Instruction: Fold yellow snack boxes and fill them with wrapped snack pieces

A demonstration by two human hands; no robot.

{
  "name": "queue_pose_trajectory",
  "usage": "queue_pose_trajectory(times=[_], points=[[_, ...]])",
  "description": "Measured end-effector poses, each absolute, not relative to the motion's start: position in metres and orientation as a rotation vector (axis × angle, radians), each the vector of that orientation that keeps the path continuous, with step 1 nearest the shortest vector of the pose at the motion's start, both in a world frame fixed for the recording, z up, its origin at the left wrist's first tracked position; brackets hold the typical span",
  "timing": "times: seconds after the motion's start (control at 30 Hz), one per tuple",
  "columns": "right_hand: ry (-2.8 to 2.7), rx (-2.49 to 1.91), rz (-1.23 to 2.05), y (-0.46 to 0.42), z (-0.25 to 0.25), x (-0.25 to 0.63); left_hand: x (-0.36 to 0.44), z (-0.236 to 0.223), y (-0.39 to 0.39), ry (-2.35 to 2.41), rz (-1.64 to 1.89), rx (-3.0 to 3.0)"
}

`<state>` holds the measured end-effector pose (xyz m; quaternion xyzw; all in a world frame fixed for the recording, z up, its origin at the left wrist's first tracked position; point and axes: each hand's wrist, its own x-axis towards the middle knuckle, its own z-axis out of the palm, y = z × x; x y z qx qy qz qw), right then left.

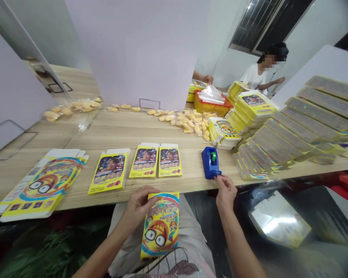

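Note:
My left hand (141, 208) grips the upper left edge of a yellow cartoon-printed box (161, 227), held over my lap just below the table edge. My right hand (226, 192) pinches at the front end of a blue tape dispenser (210, 164), where the clear tape comes off; the strip itself is barely visible. A green roll (213, 156) sits in the dispenser. Three yellow boxes lie face up in front of me: one box (109, 172) at left, a middle box (144, 161) and a right box (169, 161). Their top flaps stick out.
Flat unfolded cartons (43, 185) are stacked at left. Small yellow wrapped packets (188, 121) line the back below white dividers (145, 50). A yellow-red basket (213, 106) holds clear bags. Tall piles of wrapped boxes (301, 131) crowd the right. A person (256, 75) sits beyond.

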<state>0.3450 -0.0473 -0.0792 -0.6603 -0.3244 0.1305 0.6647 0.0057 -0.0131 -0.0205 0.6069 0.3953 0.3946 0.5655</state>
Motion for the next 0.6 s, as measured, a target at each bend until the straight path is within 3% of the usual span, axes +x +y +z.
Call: queue_pose_trajectory(times=[0.1,0.23,0.33,0.47,0.6], points=[[-0.593,-1.558,0.171,-0.052,-0.090,0.338,0.009,-0.019,-0.013,0.934,0.956,1.387],[-0.615,-1.544,0.251,-0.062,-0.079,0.328,0.009,-0.005,-0.002,0.925,1.030,1.449],[-0.849,-1.472,0.648,-0.063,-0.042,0.313,0.008,0.011,0.015,0.897,0.950,1.625],[-1.576,-1.263,1.282,-0.038,0.019,0.280,0.010,0.022,0.035,0.782,0.625,1.881],[-2.115,-1.072,1.366,-0.011,0.044,0.244,0.015,0.020,0.037,0.686,0.467,1.915]])
